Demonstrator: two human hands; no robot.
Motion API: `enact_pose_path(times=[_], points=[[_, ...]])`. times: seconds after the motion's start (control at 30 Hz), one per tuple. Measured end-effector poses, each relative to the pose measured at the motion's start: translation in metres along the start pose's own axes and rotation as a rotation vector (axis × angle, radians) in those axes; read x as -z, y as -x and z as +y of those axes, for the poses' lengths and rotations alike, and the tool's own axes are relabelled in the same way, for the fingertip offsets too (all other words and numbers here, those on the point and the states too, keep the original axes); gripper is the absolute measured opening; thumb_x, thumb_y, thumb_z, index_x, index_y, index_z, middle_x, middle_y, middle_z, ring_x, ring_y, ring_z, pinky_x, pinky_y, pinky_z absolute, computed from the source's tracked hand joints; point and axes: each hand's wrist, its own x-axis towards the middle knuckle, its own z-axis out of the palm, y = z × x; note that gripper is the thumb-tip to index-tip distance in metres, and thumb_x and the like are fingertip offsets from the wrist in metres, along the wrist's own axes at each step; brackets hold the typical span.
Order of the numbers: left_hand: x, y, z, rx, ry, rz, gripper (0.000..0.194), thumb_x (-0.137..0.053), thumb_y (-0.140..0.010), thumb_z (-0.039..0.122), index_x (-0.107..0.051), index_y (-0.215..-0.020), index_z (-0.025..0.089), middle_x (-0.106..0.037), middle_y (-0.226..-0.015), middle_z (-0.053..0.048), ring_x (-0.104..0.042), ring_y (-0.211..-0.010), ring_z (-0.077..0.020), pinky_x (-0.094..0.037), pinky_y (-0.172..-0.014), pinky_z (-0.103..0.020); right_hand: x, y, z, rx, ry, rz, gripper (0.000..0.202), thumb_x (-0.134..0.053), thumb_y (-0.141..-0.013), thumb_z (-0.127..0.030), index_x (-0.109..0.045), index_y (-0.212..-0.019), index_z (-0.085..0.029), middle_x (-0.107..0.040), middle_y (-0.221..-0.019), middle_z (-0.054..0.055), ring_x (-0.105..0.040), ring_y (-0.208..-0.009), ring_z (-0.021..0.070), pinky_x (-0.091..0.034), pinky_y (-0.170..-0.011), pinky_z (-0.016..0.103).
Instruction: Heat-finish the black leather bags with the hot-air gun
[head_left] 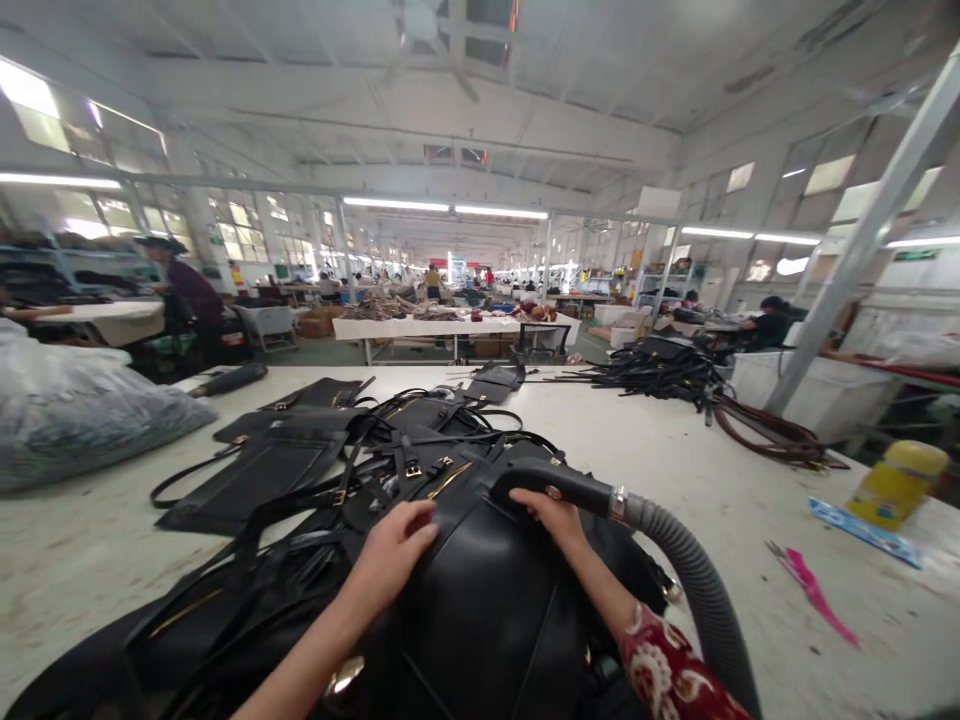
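Observation:
A black nozzle (559,487) on a grey ribbed hose (694,560) lies against a large black leather bag (480,590) in the middle. My right hand (551,512) is closed round the nozzle's handle from below. Just left of it, my left hand (397,545) rests at the bag's upper left part, its fingers bent and the thumb apart, with nothing visible in it. Between and beyond the hands shows a gold zipper (450,480). More black bags with straps and buckles are heaped to the left, and flat black leather pieces (251,470) lie behind them.
On the white table (630,440) are a clear plastic sack (82,410) at left, black straps (652,370) and a brown strap (772,435) at back right, a yellow container (896,485) and pink-handled snips (817,595) at right. A person (187,290) stands beyond, far left.

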Motion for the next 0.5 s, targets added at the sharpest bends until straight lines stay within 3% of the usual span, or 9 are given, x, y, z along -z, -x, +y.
enact_pose_path(times=[0.1,0.17,0.3,0.4,0.5], points=[[-0.026,-0.068,0.015,0.069,0.006,-0.078,0.019,-0.062,-0.056,0.017,-0.070,-0.074,0.017,-0.068,-0.080,-0.004,-0.059,-0.095,-0.0269,-0.040,-0.093,-0.039,-0.011,-0.001,0.000,-0.032,-0.031,0.010,0.025,-0.074,-0.057,-0.044,-0.062,-0.049,-0.023,-0.058,-0.048,-0.001,-0.057,-0.049,0.0194,-0.044,-0.050,0.030],[-0.045,-0.090,0.019,0.108,0.038,-0.117,0.010,-0.062,-0.052,0.012,-0.067,-0.059,0.017,-0.063,-0.063,-0.002,-0.060,-0.087,-0.0266,-0.042,-0.089,-0.039,-0.015,-0.003,0.000,-0.027,-0.050,-0.010,0.025,-0.075,-0.056,-0.043,-0.062,-0.049,-0.022,-0.058,-0.048,-0.001,-0.057,-0.050,0.0189,-0.045,-0.050,0.029],[-0.063,-0.088,0.012,0.181,0.170,-0.097,0.010,-0.063,-0.049,0.008,-0.065,-0.050,0.017,-0.061,-0.054,0.000,-0.062,-0.074,-0.0240,-0.047,-0.079,-0.037,-0.018,-0.014,0.018,-0.012,-0.078,-0.065,0.028,-0.079,-0.051,-0.044,-0.064,-0.053,-0.020,-0.059,-0.048,-0.001,-0.054,-0.047,0.0179,-0.042,-0.045,0.029],[-0.066,-0.084,0.000,0.235,0.294,-0.034,0.010,-0.064,-0.049,0.009,-0.068,-0.054,0.016,-0.064,-0.058,-0.002,-0.062,-0.068,-0.0232,-0.049,-0.073,-0.038,-0.028,-0.039,0.036,-0.003,-0.108,-0.134,0.034,-0.081,-0.051,-0.047,-0.063,-0.053,-0.018,-0.057,-0.046,0.001,-0.051,-0.043,0.0168,-0.040,-0.041,0.029],[-0.065,-0.085,-0.010,0.271,0.418,-0.012,0.012,-0.065,-0.048,0.010,-0.070,-0.058,0.015,-0.064,-0.058,-0.001,-0.059,-0.060,-0.0199,-0.049,-0.071,-0.038,-0.040,-0.052,0.035,-0.041,-0.169,-0.143,0.037,-0.085,-0.043,-0.044,-0.062,-0.053,-0.017,-0.056,-0.045,0.000,-0.050,-0.041,0.0163,-0.038,-0.037,0.029]])
